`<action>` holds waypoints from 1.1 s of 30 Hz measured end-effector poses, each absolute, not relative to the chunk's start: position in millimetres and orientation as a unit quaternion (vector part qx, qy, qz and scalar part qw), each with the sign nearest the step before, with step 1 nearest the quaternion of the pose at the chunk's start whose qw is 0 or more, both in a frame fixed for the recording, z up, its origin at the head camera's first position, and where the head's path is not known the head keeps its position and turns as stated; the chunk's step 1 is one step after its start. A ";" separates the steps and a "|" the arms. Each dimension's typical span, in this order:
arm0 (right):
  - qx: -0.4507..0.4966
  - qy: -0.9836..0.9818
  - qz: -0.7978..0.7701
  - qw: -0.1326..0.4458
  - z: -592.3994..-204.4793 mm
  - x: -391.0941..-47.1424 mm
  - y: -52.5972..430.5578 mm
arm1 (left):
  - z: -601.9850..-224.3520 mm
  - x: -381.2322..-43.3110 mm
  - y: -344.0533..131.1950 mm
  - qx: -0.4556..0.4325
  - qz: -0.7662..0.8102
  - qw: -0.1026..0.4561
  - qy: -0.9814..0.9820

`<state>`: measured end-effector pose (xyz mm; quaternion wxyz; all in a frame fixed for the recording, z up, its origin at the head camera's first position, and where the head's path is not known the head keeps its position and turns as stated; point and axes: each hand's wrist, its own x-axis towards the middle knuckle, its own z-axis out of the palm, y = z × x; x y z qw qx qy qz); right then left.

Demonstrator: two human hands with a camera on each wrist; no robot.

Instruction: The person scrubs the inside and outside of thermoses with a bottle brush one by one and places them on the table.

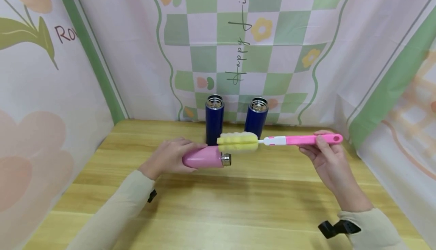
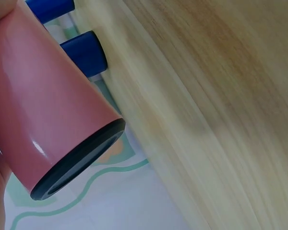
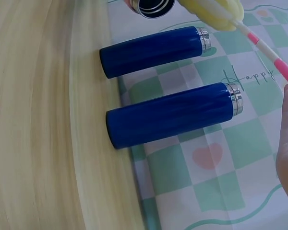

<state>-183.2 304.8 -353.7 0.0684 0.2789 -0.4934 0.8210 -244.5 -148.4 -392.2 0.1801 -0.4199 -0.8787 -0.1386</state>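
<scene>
My left hand (image 1: 173,154) grips a pink bottle (image 1: 204,157) tipped on its side above the table, its bare metal mouth pointing right. In the left wrist view the dark base of the pink bottle (image 2: 48,96) faces the camera. My right hand (image 1: 327,159) holds a bottle brush (image 1: 303,140) by the end of its pink handle, thumb on top. The brush's yellow and white sponge head (image 1: 238,142) points left and overlaps the bottle's neck in the head view, outside the opening. From the right wrist, the sponge (image 3: 218,14) appears beside the bottle's mouth (image 3: 156,6).
Two dark blue bottles without lids, one on the left (image 1: 214,121) and one on the right (image 1: 256,117), stand upright at the back of the wooden table (image 1: 238,212). A printed cloth (image 1: 286,64) hangs right behind them, with more cloth at both sides.
</scene>
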 end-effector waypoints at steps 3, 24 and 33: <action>0.283 -0.476 0.830 0.060 -354.5 -183.9 305.9 | -392.4 -244.5 -147.2 -0.420 -0.137 0.178 -0.879; 0.251 -0.484 0.834 0.087 -364.2 -186.6 306.1 | -390.2 -243.2 -145.7 -0.429 -0.151 0.180 -0.872; 0.252 -0.484 0.834 0.082 -368.9 -188.2 307.0 | -391.1 -243.3 -148.0 -0.427 -0.156 0.184 -0.872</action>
